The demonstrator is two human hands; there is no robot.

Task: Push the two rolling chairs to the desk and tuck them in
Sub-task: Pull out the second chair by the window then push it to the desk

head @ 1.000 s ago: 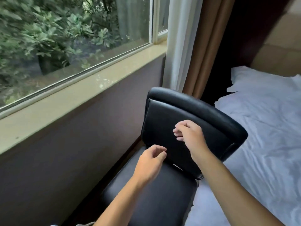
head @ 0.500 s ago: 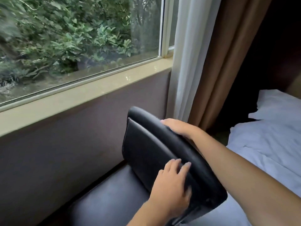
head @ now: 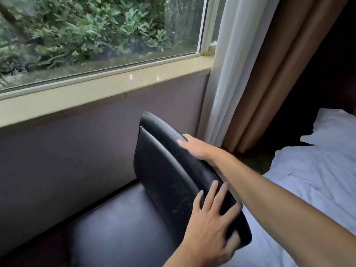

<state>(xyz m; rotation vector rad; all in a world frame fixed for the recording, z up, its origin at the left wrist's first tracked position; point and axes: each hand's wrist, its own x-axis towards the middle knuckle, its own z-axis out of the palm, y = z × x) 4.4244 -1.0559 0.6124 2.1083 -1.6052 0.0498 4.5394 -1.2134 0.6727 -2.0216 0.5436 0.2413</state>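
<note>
One black leather chair point(head: 169, 170) is gripped beside the windowsill point(head: 77, 95): right hand point(head: 200, 149) and left hand point(head: 212, 224) lie flat, fingers spread, on its backrest; no desk visible, so both tucks probably remain.

A bedroom, likely a hotel's: white-sheeted bed point(head: 312, 182), drawn curtains point(head: 256, 74), garden-facing window point(head: 96, 35)

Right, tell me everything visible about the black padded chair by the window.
The black padded chair looks like smooth leather or vinyl, with a rounded backrest rim framing a stitched front panel, faintly scuffed, and a wide cushioned seat. Its base is out of view. It stands between the grey wall under the window sill and the white bed. The left hand grips the backrest's near end; the right hand lies over its top edge.
</note>
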